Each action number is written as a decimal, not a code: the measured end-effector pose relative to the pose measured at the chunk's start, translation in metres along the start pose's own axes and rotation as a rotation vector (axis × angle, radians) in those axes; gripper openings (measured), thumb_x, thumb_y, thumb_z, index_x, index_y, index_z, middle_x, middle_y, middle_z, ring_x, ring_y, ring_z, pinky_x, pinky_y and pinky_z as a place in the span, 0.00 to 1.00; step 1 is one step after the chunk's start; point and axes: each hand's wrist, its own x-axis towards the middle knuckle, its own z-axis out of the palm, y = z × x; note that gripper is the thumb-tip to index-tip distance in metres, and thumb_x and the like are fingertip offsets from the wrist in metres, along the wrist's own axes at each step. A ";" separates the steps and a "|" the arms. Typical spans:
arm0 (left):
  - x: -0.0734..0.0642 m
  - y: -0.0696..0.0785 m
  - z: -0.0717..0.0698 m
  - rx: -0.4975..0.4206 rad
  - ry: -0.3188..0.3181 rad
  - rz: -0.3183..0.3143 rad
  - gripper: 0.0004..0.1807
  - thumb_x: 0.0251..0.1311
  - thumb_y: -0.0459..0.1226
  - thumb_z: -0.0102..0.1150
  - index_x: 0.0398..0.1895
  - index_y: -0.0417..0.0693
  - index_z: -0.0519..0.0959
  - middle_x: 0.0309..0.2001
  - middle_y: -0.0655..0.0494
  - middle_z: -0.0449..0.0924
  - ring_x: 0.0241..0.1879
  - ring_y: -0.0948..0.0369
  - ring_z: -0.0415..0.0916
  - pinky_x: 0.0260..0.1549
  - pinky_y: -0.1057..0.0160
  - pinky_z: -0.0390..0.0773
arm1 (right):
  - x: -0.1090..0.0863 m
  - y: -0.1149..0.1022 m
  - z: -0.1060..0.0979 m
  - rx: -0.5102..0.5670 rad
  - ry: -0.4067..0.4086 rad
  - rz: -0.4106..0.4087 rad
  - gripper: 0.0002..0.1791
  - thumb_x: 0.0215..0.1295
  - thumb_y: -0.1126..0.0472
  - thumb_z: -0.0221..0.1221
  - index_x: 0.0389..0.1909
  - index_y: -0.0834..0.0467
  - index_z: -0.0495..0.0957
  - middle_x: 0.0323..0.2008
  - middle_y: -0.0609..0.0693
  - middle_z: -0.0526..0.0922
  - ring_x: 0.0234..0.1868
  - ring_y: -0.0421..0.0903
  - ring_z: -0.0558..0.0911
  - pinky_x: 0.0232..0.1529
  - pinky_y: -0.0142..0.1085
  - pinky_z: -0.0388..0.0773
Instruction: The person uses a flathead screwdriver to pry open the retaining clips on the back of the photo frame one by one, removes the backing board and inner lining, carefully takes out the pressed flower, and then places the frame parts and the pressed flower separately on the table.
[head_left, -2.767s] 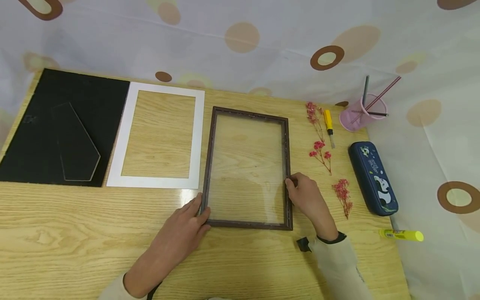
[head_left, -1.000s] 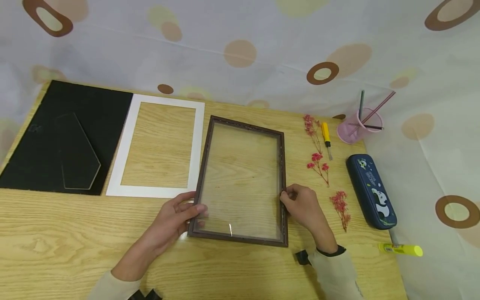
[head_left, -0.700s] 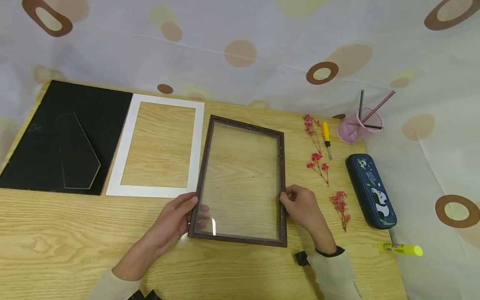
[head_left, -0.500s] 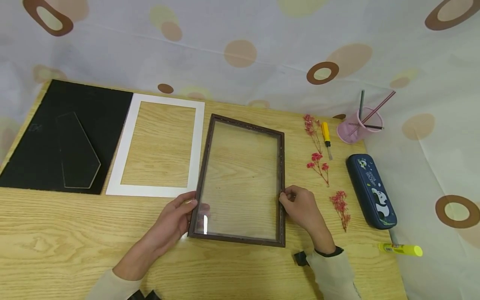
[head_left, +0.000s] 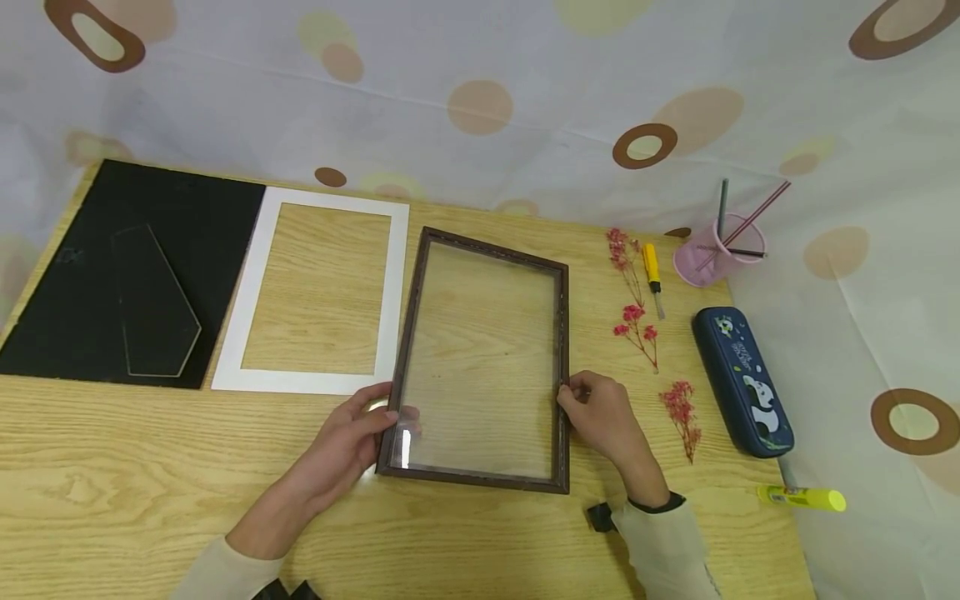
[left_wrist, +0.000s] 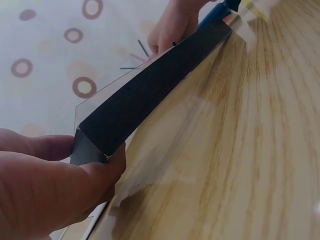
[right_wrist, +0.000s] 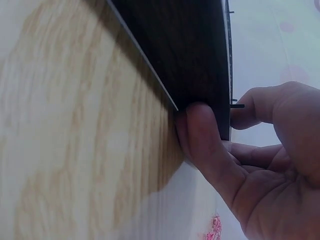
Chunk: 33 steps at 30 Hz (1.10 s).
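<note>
A dark brown picture frame (head_left: 564,358) with a clear pane (head_left: 480,358) is held between both hands. Its left side stands raised off the table, as the left wrist view shows. My left hand (head_left: 341,442) grips the left side near the lower corner, thumb on top and fingers beneath, partly seen through the pane. On the right side, my right hand (head_left: 606,417) pinches the frame's edge (right_wrist: 190,60) between thumb and fingers. A thin clear edge of the pane (left_wrist: 95,102) juts above the frame in the left wrist view.
Left of the frame lie a white mat (head_left: 300,382) and a black backing board (head_left: 82,275) with an easel leg. Rightward are dried pink flowers (head_left: 681,408), a yellow screwdriver (head_left: 651,265), a pink pencil cup (head_left: 701,265), a navy pencil case (head_left: 742,383) and a yellow highlighter (head_left: 806,498).
Earlier the frame lay flat, my left hand resting at its lower left corner. That hand has since taken hold and raised the left side. Lately only the left thumb shifted slightly onto the rim.
</note>
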 end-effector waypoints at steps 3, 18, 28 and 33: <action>0.000 0.001 0.000 0.007 -0.004 0.001 0.33 0.74 0.32 0.45 0.76 0.33 0.45 0.55 0.44 0.74 0.51 0.58 0.81 0.51 0.62 0.80 | 0.000 -0.001 0.000 0.001 -0.003 0.004 0.09 0.67 0.65 0.57 0.37 0.68 0.82 0.27 0.54 0.80 0.22 0.43 0.73 0.20 0.31 0.70; -0.001 -0.003 0.001 0.101 0.056 0.012 0.36 0.74 0.36 0.52 0.76 0.50 0.45 0.62 0.38 0.70 0.56 0.56 0.76 0.56 0.59 0.76 | -0.001 -0.001 0.001 -0.007 0.001 0.021 0.09 0.67 0.65 0.57 0.37 0.68 0.82 0.26 0.54 0.79 0.22 0.43 0.73 0.21 0.31 0.69; -0.001 -0.005 0.008 0.320 0.157 0.069 0.18 0.75 0.38 0.51 0.61 0.36 0.75 0.62 0.44 0.74 0.64 0.56 0.69 0.61 0.63 0.71 | 0.000 0.000 0.001 -0.017 0.022 -0.007 0.08 0.65 0.66 0.58 0.35 0.68 0.82 0.25 0.54 0.80 0.21 0.43 0.73 0.20 0.31 0.69; -0.002 -0.005 0.013 0.543 0.215 0.172 0.16 0.75 0.39 0.51 0.57 0.43 0.82 0.67 0.44 0.64 0.69 0.50 0.59 0.66 0.48 0.63 | 0.002 0.001 -0.001 -0.042 0.045 -0.002 0.07 0.64 0.67 0.58 0.34 0.68 0.82 0.25 0.54 0.80 0.22 0.43 0.73 0.21 0.31 0.70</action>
